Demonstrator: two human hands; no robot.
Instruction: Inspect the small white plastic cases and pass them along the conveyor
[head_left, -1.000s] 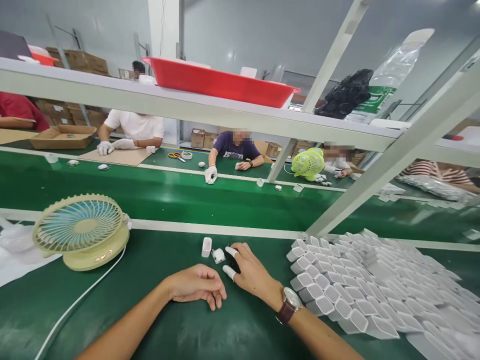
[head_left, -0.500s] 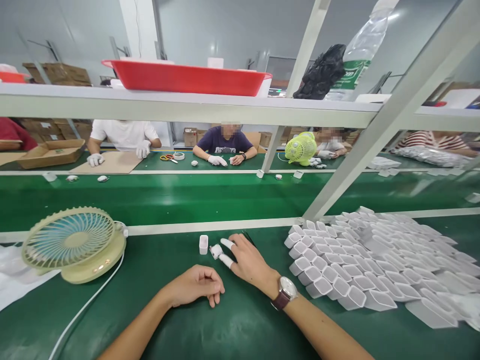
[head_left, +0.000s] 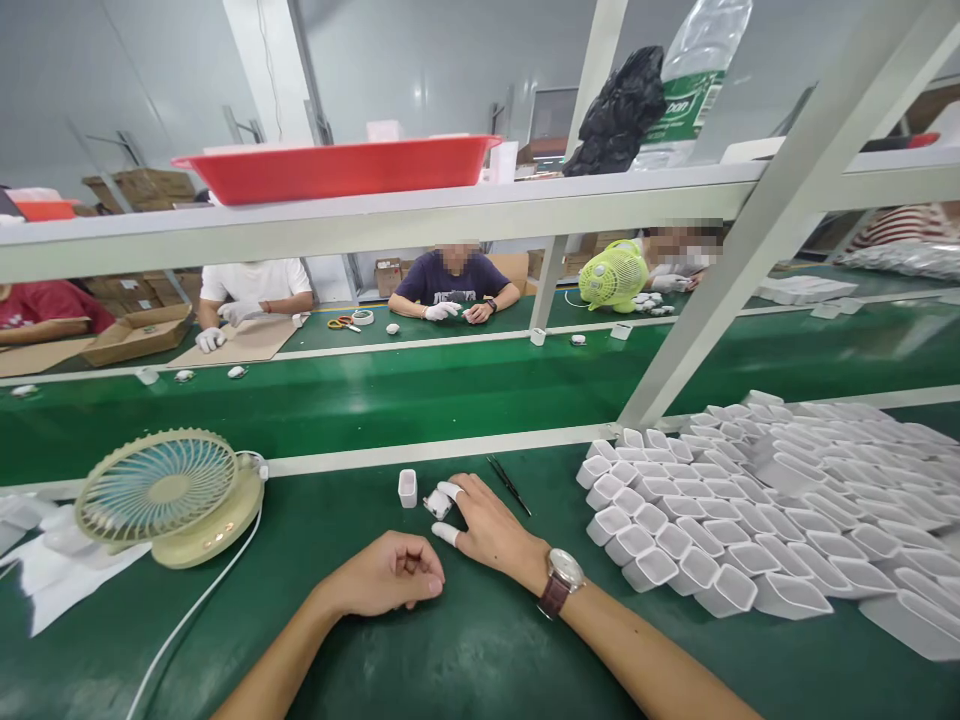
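My right hand (head_left: 487, 520) wears white finger cots on thumb and index finger, which are spread apart. The index fingertip meets the edge of a small white part (head_left: 437, 504) on the green bench, and the thumb lies just below it. Left of the part stands a small white open-topped case (head_left: 407, 488), upright, touched by neither hand. Loosely curled, my left hand (head_left: 390, 573) rests on the bench nearer to me, with nothing visible in it. Black tweezers (head_left: 510, 486) lie beyond my right hand.
Many white open cases (head_left: 675, 520) stand packed together at right. A fan (head_left: 169, 490) with its cable is at left. A slanted post (head_left: 720, 250) and a shelf with a red tray (head_left: 337, 170) rise ahead. Co-workers sit across the green belt (head_left: 360, 395).
The view has shifted and tilted slightly. My right thumb has come away from the small white part, while the index finger reaches over its edge. The tweezers now show fully. My left hand stays curled.
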